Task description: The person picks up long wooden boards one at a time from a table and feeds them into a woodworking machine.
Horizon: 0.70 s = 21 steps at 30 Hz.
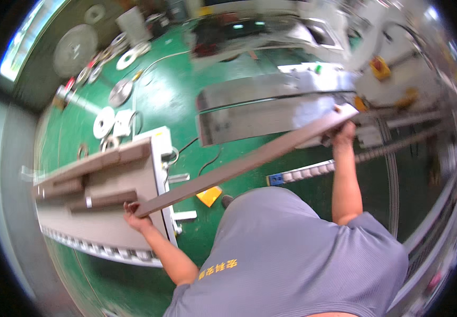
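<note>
A long, narrow brown board (243, 162) spans the view in front of me, tilted so its right end lies farther away. My left hand (137, 217) is closed on its near left end, above the edge of a brown-topped work table. At the far right end my right hand (343, 134) grips the board from below, close to a metal machine table; its fingers are partly hidden and blurred. Several similar brown strips (104, 201) lie on the work table (117, 227) to my left.
A shiny metal machine table (255, 119) stands ahead. Below the board's right part runs a roller rail (310, 171) with a blue end. A yellow piece (209, 196) lies on the green floor (170, 105). White rolls (104, 122) and a round disc (121, 93) are farther left.
</note>
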### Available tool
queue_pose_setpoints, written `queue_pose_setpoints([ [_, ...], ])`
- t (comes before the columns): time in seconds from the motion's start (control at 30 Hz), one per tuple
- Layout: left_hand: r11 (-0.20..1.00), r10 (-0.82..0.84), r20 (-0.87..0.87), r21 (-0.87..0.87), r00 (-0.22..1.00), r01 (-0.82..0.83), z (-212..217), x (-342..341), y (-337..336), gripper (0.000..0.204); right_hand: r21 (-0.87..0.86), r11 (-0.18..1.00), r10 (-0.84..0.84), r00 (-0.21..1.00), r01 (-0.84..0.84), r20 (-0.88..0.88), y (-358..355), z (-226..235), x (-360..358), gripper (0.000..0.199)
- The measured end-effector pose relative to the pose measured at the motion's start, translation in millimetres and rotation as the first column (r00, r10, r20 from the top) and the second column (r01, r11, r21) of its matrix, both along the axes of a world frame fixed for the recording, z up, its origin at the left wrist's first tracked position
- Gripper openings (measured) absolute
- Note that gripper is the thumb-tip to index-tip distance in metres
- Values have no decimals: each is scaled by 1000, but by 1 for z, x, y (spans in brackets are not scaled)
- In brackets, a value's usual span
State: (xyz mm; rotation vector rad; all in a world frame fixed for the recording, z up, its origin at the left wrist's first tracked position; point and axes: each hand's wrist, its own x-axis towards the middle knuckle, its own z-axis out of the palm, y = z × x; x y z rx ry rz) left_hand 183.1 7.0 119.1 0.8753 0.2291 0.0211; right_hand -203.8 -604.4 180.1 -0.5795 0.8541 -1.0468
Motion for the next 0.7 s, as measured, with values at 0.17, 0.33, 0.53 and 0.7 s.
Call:
queue_pose_setpoints([
  [0.17,878,-385,94,346,918,332,-2,41,-26,33,183,983,0,998,11,-57,-30,-68,7,5],
  [0.33,701,-322,-119,637,939,321,-17,98,-74,29,88,992,112,922,-85,-369,20,-31,29,37],
  [0.53,667,-455,-240,546,857,507,-35,131,-176,32,113,892,442,789,-438,-428,87,-52,110,103],
  [0.7,450,-580,-282,670,764,590,-21,95,-250,43,47,968,246,886,-248,-392,64,-44,141,102],
])
